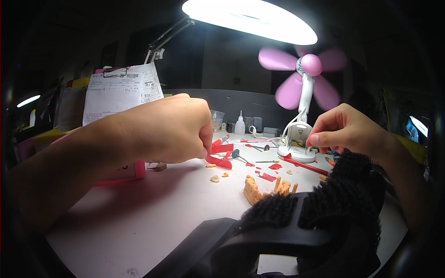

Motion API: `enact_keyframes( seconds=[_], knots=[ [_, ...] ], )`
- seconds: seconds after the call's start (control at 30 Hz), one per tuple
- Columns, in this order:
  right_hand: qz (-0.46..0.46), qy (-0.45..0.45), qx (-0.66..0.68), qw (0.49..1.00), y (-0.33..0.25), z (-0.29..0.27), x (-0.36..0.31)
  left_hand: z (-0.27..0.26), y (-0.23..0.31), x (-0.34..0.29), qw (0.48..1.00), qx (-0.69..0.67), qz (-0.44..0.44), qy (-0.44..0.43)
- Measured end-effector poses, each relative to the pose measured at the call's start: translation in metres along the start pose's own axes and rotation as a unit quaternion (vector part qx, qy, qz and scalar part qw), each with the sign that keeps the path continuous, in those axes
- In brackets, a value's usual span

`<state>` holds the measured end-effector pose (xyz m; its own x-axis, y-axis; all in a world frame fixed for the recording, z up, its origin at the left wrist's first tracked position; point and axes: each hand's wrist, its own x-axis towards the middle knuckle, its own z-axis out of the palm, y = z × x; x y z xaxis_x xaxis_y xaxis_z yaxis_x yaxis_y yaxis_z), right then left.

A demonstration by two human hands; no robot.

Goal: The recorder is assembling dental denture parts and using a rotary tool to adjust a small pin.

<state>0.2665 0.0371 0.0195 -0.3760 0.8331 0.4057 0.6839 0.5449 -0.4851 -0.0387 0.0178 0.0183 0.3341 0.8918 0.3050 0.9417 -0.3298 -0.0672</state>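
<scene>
My left hand (178, 127) is closed, knuckles up, above the table. Its fingertips pinch at thin red strips (221, 161), which look like wax sheet. To the right my right hand (345, 129) is raised in front of the fan base, thumb and finger pressed together; I cannot make out what lies between them. A tan dental model (251, 190) with several teeth stands on the table, its near part hidden. Small tooth-shaped pieces (214, 178) lie left of it. Red scraps (267, 177) and a grey-headed rotary bit (236, 154) lie behind it.
A pink fan (306, 88) with blurred blades stands at the back right, beneath a bright lamp (250, 17). A clipboard with papers (111, 95) leans at left. A white squeeze bottle (239, 126) stands behind. A red pencil (303, 165) lies right. A black, fuzzy-padded frame (278, 231) blocks the foreground.
</scene>
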Motion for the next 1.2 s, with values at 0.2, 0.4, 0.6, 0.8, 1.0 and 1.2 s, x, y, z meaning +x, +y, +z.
enact_keyframes(
  seconds=[0.2, 0.4, 0.6, 0.8, 1.0, 1.2],
  knots=[
    [-0.007, -0.006, 0.001, 1.0, -0.004, 0.001, 0.0, 0.006, 0.011, -0.006, 0.994, -0.098, 0.042, -0.021],
    [-0.011, 0.013, 0.012, 1.0, -0.002, -0.002, -0.001, 0.003, -0.003, 0.015, 0.989, -0.095, -0.003, 0.11],
    [-0.044, 0.019, 0.004, 0.999, -0.008, 0.002, 0.0, -0.001, -0.004, 0.031, 0.999, -0.037, -0.013, -0.034],
    [-0.027, 0.016, 0.012, 0.999, 0.002, -0.003, 0.0, -0.007, 0.012, 0.055, 0.977, 0.116, -0.016, -0.175],
    [-0.053, 0.05, -0.008, 0.997, -0.001, -0.003, -0.001, 0.0, -0.001, 0.062, 0.978, 0.111, -0.034, -0.173],
    [-0.053, 0.05, 0.011, 0.997, -0.008, -0.001, -0.004, -0.012, -0.005, 0.06, 0.979, 0.066, -0.053, -0.183]
  ],
)
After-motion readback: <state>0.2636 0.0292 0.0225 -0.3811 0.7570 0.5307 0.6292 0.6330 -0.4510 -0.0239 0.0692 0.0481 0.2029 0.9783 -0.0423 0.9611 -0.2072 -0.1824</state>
